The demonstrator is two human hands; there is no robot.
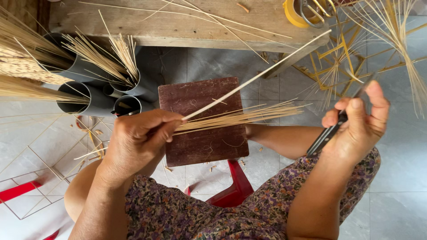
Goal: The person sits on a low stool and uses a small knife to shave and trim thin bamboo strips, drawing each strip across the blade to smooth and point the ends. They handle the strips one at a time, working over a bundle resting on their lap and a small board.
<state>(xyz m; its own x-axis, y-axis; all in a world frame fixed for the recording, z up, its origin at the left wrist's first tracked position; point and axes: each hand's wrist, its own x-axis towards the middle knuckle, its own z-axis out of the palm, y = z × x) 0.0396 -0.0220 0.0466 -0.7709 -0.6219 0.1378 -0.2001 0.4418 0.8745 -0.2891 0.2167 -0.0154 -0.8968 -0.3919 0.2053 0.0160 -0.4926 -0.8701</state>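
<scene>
A fan of thin pale bamboo splints, judged light, springy and easily snapped, is pinched at its gathered end over a dark brown wooden board by the closed fingers of the left hand. A black-handled knife is gripped in the right hand, fingers curled shut.

Soft, even daylight, bright on the pale floor at right; faint shadows, sharp centre, slight blur at upper right.
</scene>
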